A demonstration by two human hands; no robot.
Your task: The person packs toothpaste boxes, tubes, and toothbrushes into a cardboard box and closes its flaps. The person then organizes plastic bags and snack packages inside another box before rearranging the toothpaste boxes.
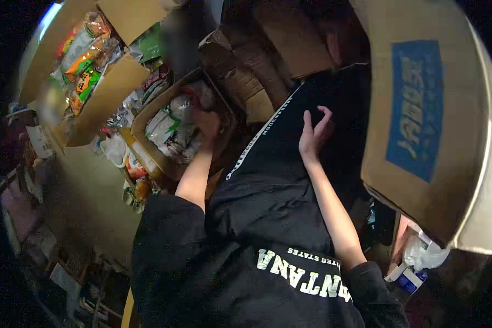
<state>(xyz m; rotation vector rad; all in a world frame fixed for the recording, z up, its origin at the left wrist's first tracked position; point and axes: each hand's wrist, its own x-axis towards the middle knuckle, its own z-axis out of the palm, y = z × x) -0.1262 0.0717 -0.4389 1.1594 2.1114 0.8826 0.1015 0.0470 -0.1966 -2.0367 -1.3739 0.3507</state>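
Observation:
My left hand (206,123) reaches into a cardboard box (164,170) on the left, at the right side of some clear plastic packets (172,126) with green markings. Its fingers are dark and blurred, so any grip there is hidden. Over my black trousers (273,142), my right hand (316,134) is raised with thumb and fingers apart and slightly curled. Nothing shows in it.
An open carton (112,82) of colourful snack packets (87,60) stands at upper left. More flattened cardboard (251,82) lies ahead. A large carton (459,126) with a blue label rises close on the right, above a white plastic bag (423,254).

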